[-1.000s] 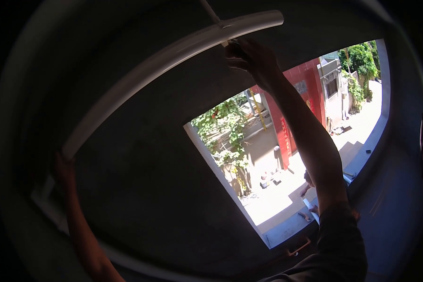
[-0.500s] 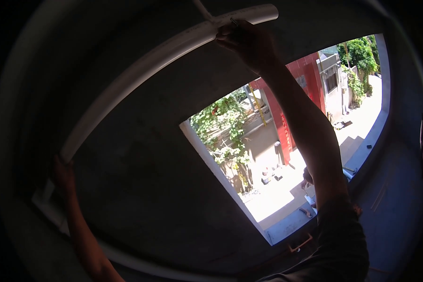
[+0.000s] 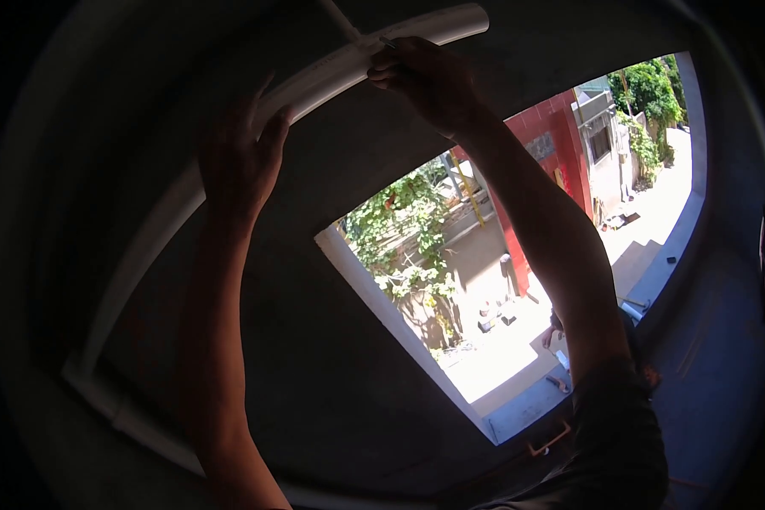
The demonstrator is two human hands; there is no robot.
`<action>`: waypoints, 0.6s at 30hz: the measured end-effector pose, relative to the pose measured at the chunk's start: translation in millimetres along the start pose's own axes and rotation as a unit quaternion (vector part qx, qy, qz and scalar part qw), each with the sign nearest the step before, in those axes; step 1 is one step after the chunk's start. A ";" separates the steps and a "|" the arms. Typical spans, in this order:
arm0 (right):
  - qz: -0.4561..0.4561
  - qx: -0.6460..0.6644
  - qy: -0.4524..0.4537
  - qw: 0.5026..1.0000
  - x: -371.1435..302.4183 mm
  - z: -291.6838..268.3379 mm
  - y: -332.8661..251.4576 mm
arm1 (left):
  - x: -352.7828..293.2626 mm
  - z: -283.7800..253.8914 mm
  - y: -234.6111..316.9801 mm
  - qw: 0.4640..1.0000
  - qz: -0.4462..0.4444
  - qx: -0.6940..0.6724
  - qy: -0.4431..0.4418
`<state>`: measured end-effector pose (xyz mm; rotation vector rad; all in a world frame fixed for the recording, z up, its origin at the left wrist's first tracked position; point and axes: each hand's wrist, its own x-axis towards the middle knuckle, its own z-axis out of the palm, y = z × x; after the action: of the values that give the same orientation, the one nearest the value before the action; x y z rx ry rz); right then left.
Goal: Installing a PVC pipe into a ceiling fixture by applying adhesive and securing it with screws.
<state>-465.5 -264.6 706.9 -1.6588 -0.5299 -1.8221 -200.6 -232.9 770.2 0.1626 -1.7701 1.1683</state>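
A long white pipe (image 3: 331,81) runs overhead along the dark wall, with a thinner rod-like piece (image 3: 342,19) meeting it from above. My right hand (image 3: 429,85) is raised to the pipe beside that junction. Its fingers are pinched round a small thin rod (image 3: 388,42) whose tip points at the pipe; its kind is too dim to tell. Farther left, my left hand (image 3: 240,157) lies across the pipe with thumb and fingers apart. Whether its palm presses on the pipe is hidden.
A window opening (image 3: 327,242) with a pale frame gives onto a sunlit yard. Small tools and a white tube (image 3: 631,311) rest on its sill (image 3: 518,416). Another white pipe (image 3: 153,438) with an elbow runs low on the left. An orange-brown bracket (image 3: 552,439) sits below the sill.
My left hand has left the pipe's lower left end and moved up and right along it, nearer my right hand. My right hand stays at the junction; the view has shifted slightly.
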 end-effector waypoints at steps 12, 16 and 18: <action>0.016 -0.037 0.037 0.999 -0.1 0.3 -0.7 | 59.4 95.7 12.3 0.989 0.151 0.008 0.005; 0.014 -0.057 0.048 0.997 1.7 3.4 0.4 | 57.6 98.5 9.1 0.977 0.205 0.052 0.019; 0.008 -0.060 0.041 0.997 2.5 0.4 2.5 | 56.0 99.0 13.0 0.989 0.145 0.028 0.028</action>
<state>-463.6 -266.6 709.2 -1.6529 -0.3765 -1.9345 -300.6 -280.9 798.4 -0.0969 -1.7519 1.4167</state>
